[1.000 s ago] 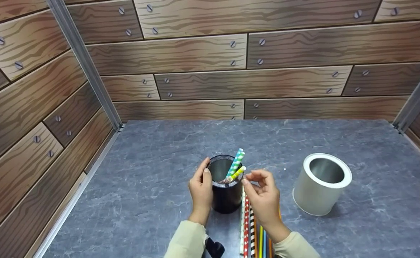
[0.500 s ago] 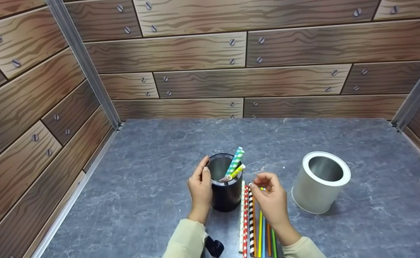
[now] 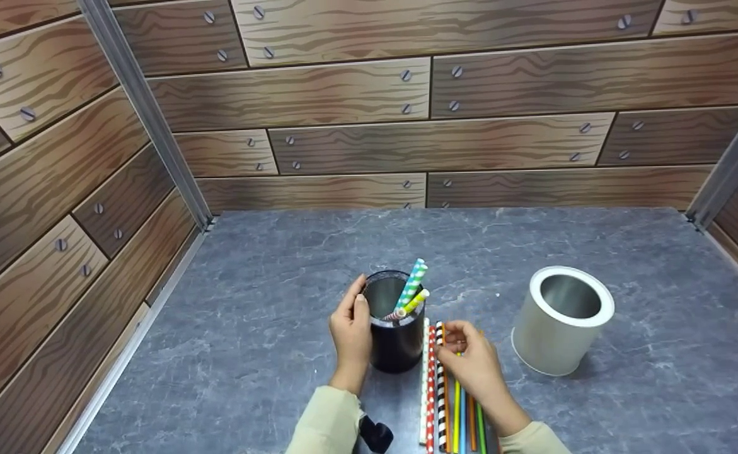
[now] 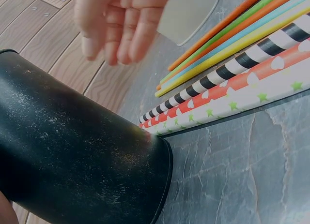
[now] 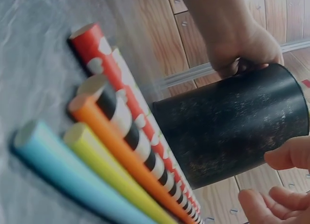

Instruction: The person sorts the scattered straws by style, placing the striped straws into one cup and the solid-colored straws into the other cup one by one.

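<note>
A black can [image 3: 396, 347] stands upright on the table, with several patterned paper straws [image 3: 413, 284] leaning out of its mouth. My left hand [image 3: 351, 334] holds the can by its left side and rim. In the right wrist view, that hand [image 5: 244, 45] grips the can near the top. My right hand [image 3: 474, 366] hovers over the row of loose straws, near the far end of the black-and-white striped straw [image 3: 440, 403]. Its thumb and fingers are bent and apart, with nothing between them. Beside the striped straw lie a red straw with white hearts [image 4: 252, 79] and a green-starred white straw [image 4: 210, 112].
Plain orange, yellow, blue and green straws [image 4: 218, 52] lie parallel beneath and beside my right hand. A white tin [image 3: 554, 347] with an open top stands to the right. A black object [image 3: 376, 435] is by my left sleeve. Wood-patterned walls [image 3: 343, 101] enclose the table.
My right hand has moved away from the can's rim, right and then down toward the loose straws. The left hand still holds the can in place.
</note>
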`<state>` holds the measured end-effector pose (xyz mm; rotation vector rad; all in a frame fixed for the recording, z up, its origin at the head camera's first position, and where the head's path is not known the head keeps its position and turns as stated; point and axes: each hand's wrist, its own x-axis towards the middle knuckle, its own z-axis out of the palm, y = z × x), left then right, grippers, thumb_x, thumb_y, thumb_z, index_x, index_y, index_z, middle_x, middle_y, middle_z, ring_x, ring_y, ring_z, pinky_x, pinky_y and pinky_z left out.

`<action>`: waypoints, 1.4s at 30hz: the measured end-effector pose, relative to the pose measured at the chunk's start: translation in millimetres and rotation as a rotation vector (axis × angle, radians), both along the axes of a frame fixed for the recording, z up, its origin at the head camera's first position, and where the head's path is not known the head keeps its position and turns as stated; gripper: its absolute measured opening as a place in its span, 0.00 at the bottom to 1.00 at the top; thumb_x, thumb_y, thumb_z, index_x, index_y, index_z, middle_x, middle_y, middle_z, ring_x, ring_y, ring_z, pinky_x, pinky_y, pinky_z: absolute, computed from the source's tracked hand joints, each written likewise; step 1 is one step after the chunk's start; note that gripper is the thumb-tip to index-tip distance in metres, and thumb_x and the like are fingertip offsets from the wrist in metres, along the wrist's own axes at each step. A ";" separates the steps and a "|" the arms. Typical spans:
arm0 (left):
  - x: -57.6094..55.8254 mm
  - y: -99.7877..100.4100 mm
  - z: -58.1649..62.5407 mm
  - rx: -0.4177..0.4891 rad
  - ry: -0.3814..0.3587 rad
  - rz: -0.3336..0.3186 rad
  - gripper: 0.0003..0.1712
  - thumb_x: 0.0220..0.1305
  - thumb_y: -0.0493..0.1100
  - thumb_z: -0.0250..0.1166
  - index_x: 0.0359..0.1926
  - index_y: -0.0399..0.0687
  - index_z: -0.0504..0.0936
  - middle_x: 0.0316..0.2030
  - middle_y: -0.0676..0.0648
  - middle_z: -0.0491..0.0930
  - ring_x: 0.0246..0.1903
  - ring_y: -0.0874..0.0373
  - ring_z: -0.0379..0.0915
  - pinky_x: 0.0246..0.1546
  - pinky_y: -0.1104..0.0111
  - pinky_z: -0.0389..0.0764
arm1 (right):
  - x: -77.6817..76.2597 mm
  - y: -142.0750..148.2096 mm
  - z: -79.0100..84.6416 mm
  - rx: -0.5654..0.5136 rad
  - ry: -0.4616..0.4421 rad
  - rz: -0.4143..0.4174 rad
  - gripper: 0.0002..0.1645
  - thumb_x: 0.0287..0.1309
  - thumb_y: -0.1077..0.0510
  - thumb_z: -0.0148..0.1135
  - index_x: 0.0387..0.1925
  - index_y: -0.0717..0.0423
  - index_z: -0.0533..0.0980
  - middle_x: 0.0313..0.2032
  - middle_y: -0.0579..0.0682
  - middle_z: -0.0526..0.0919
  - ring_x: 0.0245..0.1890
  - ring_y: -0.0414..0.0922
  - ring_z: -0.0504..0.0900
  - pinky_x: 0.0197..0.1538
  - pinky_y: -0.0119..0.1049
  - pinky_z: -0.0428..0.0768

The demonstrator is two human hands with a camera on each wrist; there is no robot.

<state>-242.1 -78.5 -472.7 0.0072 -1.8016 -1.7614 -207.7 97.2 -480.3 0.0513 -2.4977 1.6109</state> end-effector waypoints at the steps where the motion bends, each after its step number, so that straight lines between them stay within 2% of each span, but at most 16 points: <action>1: -0.1 0.0 -0.1 0.000 -0.001 0.001 0.18 0.64 0.32 0.52 0.53 0.36 0.77 0.52 0.41 0.77 0.55 0.51 0.71 0.55 0.64 0.73 | -0.3 0.6 -1.5 0.013 -0.009 0.005 0.23 0.42 0.64 0.67 0.44 0.66 0.74 0.34 0.54 0.80 0.32 0.44 0.80 0.32 0.29 0.77; 9: 0.0 0.2 -0.3 -0.003 0.007 0.011 0.17 0.64 0.31 0.52 0.53 0.35 0.78 0.52 0.40 0.78 0.55 0.50 0.71 0.56 0.65 0.72 | -3.2 3.8 -10.1 0.072 -0.074 0.029 0.28 0.42 0.63 0.69 0.48 0.68 0.73 0.33 0.55 0.79 0.31 0.46 0.81 0.33 0.34 0.79; 14: -0.4 -0.1 0.1 -0.015 0.010 0.004 0.17 0.64 0.31 0.52 0.53 0.35 0.77 0.52 0.40 0.78 0.55 0.50 0.71 0.56 0.65 0.72 | -6.3 3.8 -13.6 0.102 -0.133 0.059 0.34 0.38 0.64 0.69 0.52 0.70 0.71 0.32 0.54 0.79 0.29 0.45 0.79 0.32 0.35 0.79; 23: -0.1 -0.5 -1.1 -0.015 0.004 -0.012 0.18 0.66 0.33 0.51 0.54 0.36 0.76 0.53 0.40 0.77 0.56 0.49 0.70 0.55 0.64 0.73 | -14.7 -2.0 -13.9 0.271 -0.176 0.051 0.40 0.36 0.61 0.70 0.56 0.66 0.69 0.35 0.54 0.80 0.32 0.47 0.77 0.36 0.42 0.78; 27: -0.4 -0.5 -1.2 -0.017 0.002 -0.011 0.18 0.66 0.34 0.51 0.54 0.36 0.76 0.53 0.40 0.76 0.56 0.49 0.70 0.55 0.63 0.73 | -19.4 -4.1 -14.8 0.327 -0.170 0.043 0.40 0.37 0.59 0.70 0.57 0.66 0.69 0.39 0.60 0.81 0.37 0.52 0.78 0.41 0.48 0.78; 33: 0.3 -0.9 -0.9 -0.030 -0.007 -0.004 0.18 0.66 0.34 0.50 0.55 0.37 0.76 0.53 0.41 0.77 0.56 0.51 0.70 0.53 0.63 0.74 | -24.8 -6.5 -20.6 0.385 -0.085 0.040 0.37 0.35 0.61 0.70 0.52 0.71 0.71 0.40 0.63 0.81 0.41 0.58 0.78 0.46 0.50 0.77; 37: -0.1 -0.9 -0.8 -0.024 -0.010 0.002 0.18 0.66 0.33 0.51 0.54 0.36 0.77 0.53 0.41 0.77 0.55 0.52 0.71 0.53 0.64 0.75 | -28.5 -7.6 -22.3 0.387 -0.065 0.044 0.36 0.33 0.62 0.70 0.49 0.71 0.72 0.37 0.62 0.82 0.38 0.57 0.79 0.44 0.50 0.77; 42: -0.2 -0.7 -0.3 -0.019 -0.012 0.015 0.18 0.65 0.33 0.51 0.53 0.36 0.77 0.52 0.41 0.77 0.55 0.51 0.71 0.54 0.65 0.74 | -33.3 -7.2 -23.3 0.363 -0.081 0.045 0.36 0.33 0.62 0.70 0.49 0.71 0.72 0.29 0.55 0.79 0.32 0.52 0.76 0.39 0.47 0.77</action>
